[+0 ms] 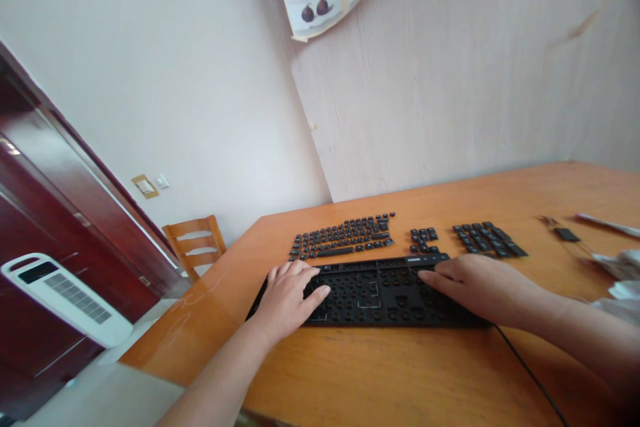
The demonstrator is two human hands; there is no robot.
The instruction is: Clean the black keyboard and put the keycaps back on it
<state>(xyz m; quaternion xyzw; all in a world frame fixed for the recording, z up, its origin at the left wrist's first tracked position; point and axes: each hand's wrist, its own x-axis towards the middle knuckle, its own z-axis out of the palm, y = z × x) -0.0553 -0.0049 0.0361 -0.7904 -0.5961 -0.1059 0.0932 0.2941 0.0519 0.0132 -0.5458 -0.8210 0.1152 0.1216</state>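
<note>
A black keyboard (370,290) with its keycaps off lies on the table in front of me, bare key sockets showing. My left hand (287,297) grips its left end, fingers bent over the frame and thumb out over the sockets. At the right end, my right hand (473,287) is closed around the frame; its thumb side faces left and the other fingers are partly hidden. Beyond the keyboard, loose black keycaps (345,233) are laid out in rows. A small group of keycaps (424,239) and a number-pad block of keycaps (487,239) sit farther right.
The wooden table (360,373) runs to the wall. A cable (530,373) trails from the keyboard toward the front edge. Right lie a small black item (567,234), a pen-like stick (607,224) and crumpled plastic (623,290). A chair (196,243) and white appliance (70,297) stand left.
</note>
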